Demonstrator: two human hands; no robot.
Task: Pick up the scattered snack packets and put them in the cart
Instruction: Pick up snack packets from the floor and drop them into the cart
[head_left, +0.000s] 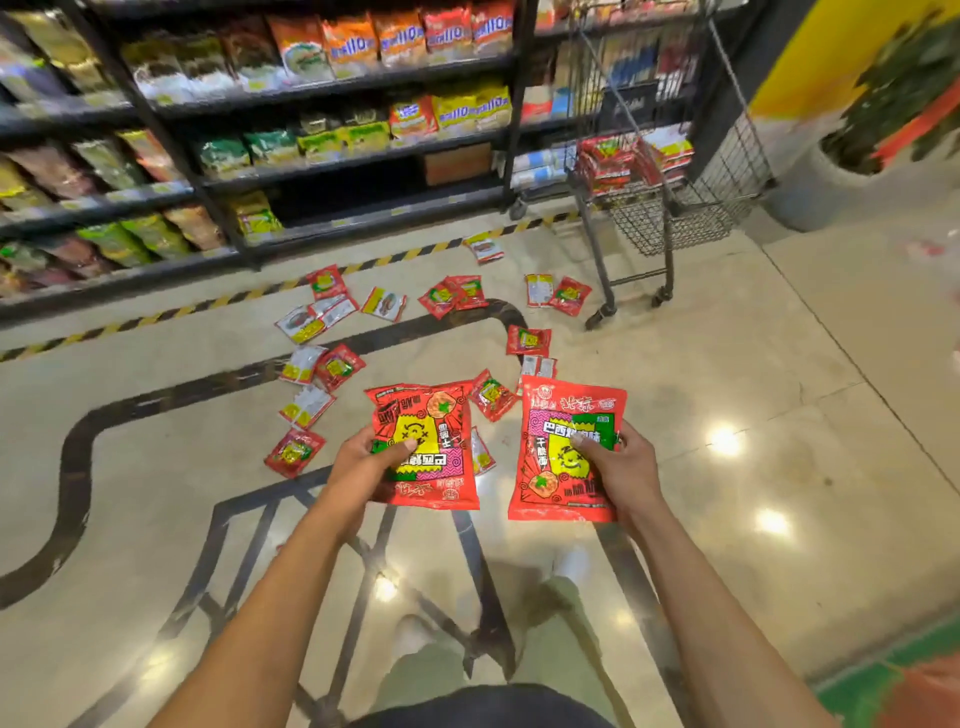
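Up and well to the left of the left grip (366, 462), store shelves (208, 187) stand packed with bagged snacks. Between those shelves and both grips, scattered snack packets (337, 366) lie on the glossy floor (779, 389), mostly red, with some showing pale backs. The left grip pinches a red snack packet (436, 467) at its left edge, thumb on the printed front and fingers hidden behind; its print reads upside down. Just to the right and not touching it, a second red packet (556, 467) is pinched at its right edge by the right grip (618, 467), thumb across the front and print upright. Beyond the right grip, up and slightly right, stands a wire shopping cart (675, 208) with red packets in its basket (613, 161). A potted plant (883, 104) sits further right.
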